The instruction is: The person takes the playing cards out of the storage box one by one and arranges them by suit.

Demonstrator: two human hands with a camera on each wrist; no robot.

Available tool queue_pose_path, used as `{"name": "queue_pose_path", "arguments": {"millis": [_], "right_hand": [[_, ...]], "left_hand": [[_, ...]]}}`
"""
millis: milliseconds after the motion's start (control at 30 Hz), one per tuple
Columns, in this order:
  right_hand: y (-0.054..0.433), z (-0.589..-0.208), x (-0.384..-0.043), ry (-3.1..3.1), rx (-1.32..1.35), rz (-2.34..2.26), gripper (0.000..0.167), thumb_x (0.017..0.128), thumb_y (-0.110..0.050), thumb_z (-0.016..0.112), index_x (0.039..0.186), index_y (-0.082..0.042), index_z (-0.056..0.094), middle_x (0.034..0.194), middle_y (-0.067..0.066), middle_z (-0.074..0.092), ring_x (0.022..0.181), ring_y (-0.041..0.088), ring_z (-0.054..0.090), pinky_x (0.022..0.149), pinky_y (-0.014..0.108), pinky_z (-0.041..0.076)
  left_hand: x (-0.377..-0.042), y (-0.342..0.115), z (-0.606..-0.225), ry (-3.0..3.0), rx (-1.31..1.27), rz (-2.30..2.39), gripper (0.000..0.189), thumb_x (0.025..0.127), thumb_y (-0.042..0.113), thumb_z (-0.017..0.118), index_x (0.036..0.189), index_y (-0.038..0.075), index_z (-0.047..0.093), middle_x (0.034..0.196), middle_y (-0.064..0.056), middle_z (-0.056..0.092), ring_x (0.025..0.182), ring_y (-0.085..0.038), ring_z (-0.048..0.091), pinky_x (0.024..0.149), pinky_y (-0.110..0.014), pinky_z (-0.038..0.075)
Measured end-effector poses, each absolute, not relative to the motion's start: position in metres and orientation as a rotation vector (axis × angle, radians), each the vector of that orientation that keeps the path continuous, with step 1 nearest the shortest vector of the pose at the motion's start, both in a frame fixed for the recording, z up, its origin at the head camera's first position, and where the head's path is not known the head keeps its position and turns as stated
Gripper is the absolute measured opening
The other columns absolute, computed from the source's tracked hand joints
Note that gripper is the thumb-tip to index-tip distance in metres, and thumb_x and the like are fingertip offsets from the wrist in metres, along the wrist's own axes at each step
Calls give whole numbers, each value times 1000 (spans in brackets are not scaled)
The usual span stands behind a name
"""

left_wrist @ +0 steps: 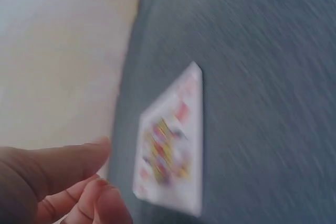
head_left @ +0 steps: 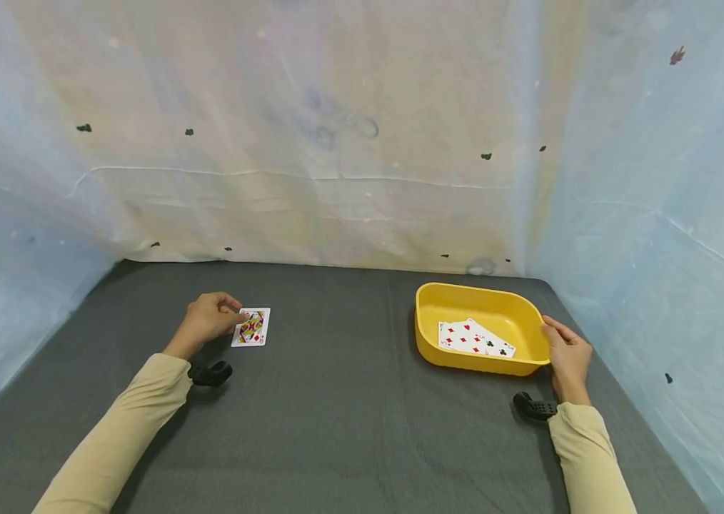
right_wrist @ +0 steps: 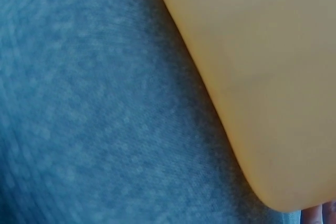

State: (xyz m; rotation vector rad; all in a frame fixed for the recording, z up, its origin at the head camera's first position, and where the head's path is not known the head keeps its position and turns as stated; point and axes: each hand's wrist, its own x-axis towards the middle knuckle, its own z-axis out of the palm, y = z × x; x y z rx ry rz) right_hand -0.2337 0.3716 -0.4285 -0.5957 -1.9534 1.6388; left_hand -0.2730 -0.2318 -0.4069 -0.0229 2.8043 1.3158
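Observation:
A face card of diamonds (head_left: pixel 251 328) lies face up on the grey cloth at the left. Over its left edge in the head view is my left hand (head_left: pixel 210 320), thumb and fingers loosely bent. The left wrist view shows a gap between those fingertips (left_wrist: pixel 100 148) and the blurred playing card (left_wrist: pixel 167 153). On the right, my right hand (head_left: pixel 569 359) grips the right end of a yellow tray (head_left: pixel 479 365) by its rim. Inside it lie several playing cards (head_left: pixel 474 339), face up and overlapping, with diamonds and clubs visible. The tray's outer wall (right_wrist: pixel 262 98) fills much of the right wrist view.
Dark grey cloth (head_left: pixel 330 385) covers the table between the hands. Pale sheeting (head_left: pixel 336 214) hangs behind the table's far edge and along both sides. Each wrist wears a black device, the left one (head_left: pixel 210 373) and the right one (head_left: pixel 534 406).

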Motion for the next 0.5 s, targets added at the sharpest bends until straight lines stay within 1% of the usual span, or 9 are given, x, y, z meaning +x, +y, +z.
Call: {"name": "queue_pose_path", "arguments": {"millis": [133, 300, 500], "right_hand": [[373, -429, -233, -1962, -592, 1639, 36, 93, -24, 67, 123, -4, 67, 93, -14, 63, 80, 4, 61, 62, 13, 50], [373, -431, -235, -1969, -606, 1628, 37, 93, -25, 67, 124, -4, 67, 95, -12, 63, 81, 3, 60, 62, 13, 50], [374, -431, -237, -1979, -623, 1604, 37, 94, -26, 66, 124, -4, 66, 99, -9, 63, 80, 1, 59, 63, 12, 49]], "left_hand": [[-274, -215, -396, 2790, 90, 1361, 38, 90, 21, 71, 114, -6, 60, 88, -12, 64, 75, -24, 63, 64, -33, 52], [-277, -192, -386, 2735, 225, 1406, 40, 92, 27, 69, 117, -3, 60, 96, -15, 65, 85, -34, 63, 72, -44, 52], [-282, -166, -377, 2605, 270, 1545, 40, 92, 30, 70, 117, 0, 60, 101, -15, 63, 97, -39, 61, 84, -49, 51]]}}
